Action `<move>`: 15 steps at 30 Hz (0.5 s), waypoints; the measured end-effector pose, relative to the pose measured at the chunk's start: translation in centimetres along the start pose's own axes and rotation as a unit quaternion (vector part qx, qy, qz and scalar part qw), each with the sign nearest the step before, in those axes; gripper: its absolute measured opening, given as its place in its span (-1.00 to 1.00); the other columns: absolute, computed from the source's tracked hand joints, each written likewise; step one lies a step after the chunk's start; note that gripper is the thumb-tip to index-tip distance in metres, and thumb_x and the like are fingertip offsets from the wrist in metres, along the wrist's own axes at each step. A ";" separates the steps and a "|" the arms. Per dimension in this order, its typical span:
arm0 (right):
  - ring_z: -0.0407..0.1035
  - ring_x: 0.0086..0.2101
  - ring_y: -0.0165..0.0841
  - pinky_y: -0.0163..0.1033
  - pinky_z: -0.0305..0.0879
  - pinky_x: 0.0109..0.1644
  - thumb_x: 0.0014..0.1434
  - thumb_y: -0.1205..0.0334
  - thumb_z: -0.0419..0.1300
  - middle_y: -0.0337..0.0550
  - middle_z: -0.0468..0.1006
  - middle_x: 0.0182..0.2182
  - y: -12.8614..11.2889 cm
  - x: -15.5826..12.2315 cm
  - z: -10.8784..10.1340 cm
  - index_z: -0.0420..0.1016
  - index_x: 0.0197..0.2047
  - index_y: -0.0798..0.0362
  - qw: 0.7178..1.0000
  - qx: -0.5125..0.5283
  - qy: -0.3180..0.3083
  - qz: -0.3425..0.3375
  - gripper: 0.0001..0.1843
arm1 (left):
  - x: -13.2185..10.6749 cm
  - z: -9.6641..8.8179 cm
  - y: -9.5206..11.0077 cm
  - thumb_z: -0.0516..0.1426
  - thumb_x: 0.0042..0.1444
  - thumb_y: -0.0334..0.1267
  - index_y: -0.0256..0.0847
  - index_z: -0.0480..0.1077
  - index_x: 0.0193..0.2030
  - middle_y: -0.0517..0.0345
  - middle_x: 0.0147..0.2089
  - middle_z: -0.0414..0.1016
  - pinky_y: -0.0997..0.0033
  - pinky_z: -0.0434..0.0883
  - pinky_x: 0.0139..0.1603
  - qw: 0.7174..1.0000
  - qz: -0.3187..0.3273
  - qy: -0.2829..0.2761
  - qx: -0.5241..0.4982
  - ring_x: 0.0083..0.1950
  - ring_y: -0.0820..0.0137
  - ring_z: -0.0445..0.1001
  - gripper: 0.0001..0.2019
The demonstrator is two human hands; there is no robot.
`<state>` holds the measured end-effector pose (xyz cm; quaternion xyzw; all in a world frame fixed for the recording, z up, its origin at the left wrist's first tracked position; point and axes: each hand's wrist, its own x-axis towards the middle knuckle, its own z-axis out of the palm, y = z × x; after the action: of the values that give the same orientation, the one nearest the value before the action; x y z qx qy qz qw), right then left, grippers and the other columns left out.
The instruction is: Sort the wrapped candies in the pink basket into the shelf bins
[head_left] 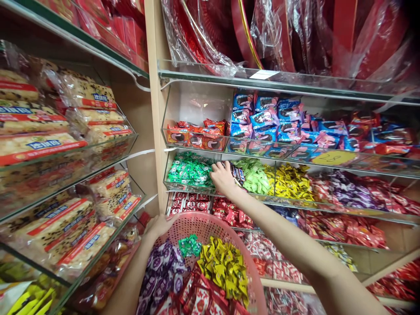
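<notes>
Dark wrapped sweets point(238, 174) are being pinched by the right hand point(223, 178) at centre frame, its fingers point(217, 171) drawn narrowly around them, with the sweets sticking out just past the fingers. That hand is being held inside a clear acrylic shelf bin point(166, 175), between green-wrapped sweets point(190, 170) and lime-wrapped sweets point(252, 177). At lower centre, the rim of a pink plastic basket point(210, 222) is being gripped by the left hand point(160, 225), its fingers point(166, 221) curled over it. Purple sweets point(160, 273), yellow sweets point(225, 271) and a small green bunch point(189, 245) are being held in the basket.
</notes>
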<state>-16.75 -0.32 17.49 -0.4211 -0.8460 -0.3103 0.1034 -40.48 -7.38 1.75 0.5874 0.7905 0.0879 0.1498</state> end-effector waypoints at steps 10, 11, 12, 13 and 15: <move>0.15 -0.11 -0.17 0.07 -0.09 0.08 0.13 0.47 0.02 0.05 0.42 -0.22 -0.1 0.0 -0.3 0.54 -0.29 0.14 1.000 0.011 0.002 0.008 -0.74 | 0.1 0.2 -0.6 -0.23 -0.14 0.44 -0.27 0.50 -0.13 -0.29 -0.10 0.50 0.09 0.35 -0.06 1.000 -0.005 0.000 0.002 0.01 -0.08 0.41 -0.13; 0.15 -0.11 -0.17 0.07 -0.10 0.08 0.13 0.46 0.02 0.04 0.42 -0.22 0.0 0.0 -0.3 0.53 -0.29 0.14 1.000 0.010 0.008 0.003 -0.75 | 0.2 0.2 -0.6 -0.23 -0.15 0.43 -0.27 0.50 -0.14 -0.29 -0.10 0.50 0.09 0.35 -0.06 1.000 -0.007 0.000 0.003 0.01 -0.07 0.41 -0.13; 0.14 -0.11 -0.17 0.06 -0.11 0.07 0.14 0.45 0.03 0.04 0.41 -0.22 0.1 -0.1 -0.4 0.53 -0.29 0.14 1.000 0.010 0.013 0.000 -0.76 | 0.3 0.2 -0.6 -0.22 -0.14 0.43 -0.28 0.50 -0.14 -0.29 -0.10 0.50 0.10 0.35 -0.06 1.000 -0.008 0.000 0.005 0.00 -0.07 0.42 -0.13; 0.14 -0.11 -0.18 0.05 -0.12 0.07 0.15 0.44 0.03 0.03 0.41 -0.22 0.2 -0.1 -0.5 0.52 -0.29 0.13 1.000 0.010 0.018 -0.003 -0.76 | 0.3 0.3 -0.5 -0.22 -0.14 0.43 -0.28 0.50 -0.15 -0.28 -0.10 0.50 0.11 0.35 -0.06 1.000 -0.011 0.001 0.006 0.00 -0.06 0.42 -0.14; 0.13 -0.12 -0.18 0.03 -0.14 0.06 0.17 0.42 0.01 0.03 0.41 -0.21 0.6 -0.1 -0.7 0.51 -0.27 0.12 1.000 0.009 0.025 -0.009 -0.76 | 0.4 0.3 -0.4 -0.22 -0.15 0.43 -0.28 0.51 -0.16 -0.28 -0.09 0.50 0.12 0.35 -0.06 1.000 -0.013 0.002 0.005 0.00 -0.05 0.42 -0.14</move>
<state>-16.30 -0.56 18.23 -0.4048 -0.8495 -0.3142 0.1254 -40.82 -7.13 1.32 0.5779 0.7986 0.0832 0.1464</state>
